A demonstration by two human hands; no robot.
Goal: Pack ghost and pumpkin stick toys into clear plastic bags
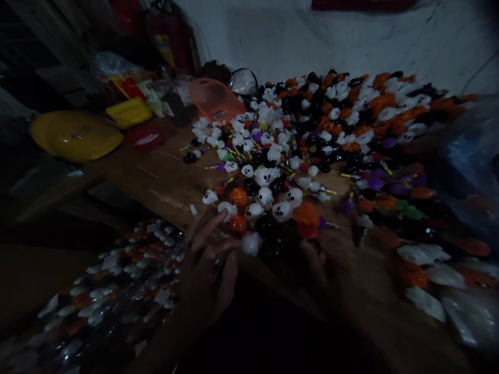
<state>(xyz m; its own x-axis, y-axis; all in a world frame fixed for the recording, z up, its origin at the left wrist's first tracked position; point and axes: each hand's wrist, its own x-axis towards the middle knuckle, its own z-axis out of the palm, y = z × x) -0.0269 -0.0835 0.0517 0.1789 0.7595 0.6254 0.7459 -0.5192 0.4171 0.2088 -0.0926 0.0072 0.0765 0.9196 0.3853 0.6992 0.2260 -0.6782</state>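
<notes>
My left hand [210,254] is over the near table edge with its fingers spread. One fingertip reaches a plain white round toy [251,243]; another is close to a white ghost-like toy [227,209]. My right hand [322,262] lies in deep shadow, its fingertips at the lower side of a blurred orange pumpkin toy [307,214] with a red part below. Whether those fingers grip it is too dark to tell. Between the hands are white skull-faced toys [265,196], dark toys [266,226] and small orange pumpkins [238,224].
A large heap of white, black and orange toys [335,111] rises against the wall. An orange scoop [214,98] leans at its left. A yellow hard hat [76,135] sits at the left. Bagged toys [128,280] fill the lower left; clear plastic bags [468,311] lie right.
</notes>
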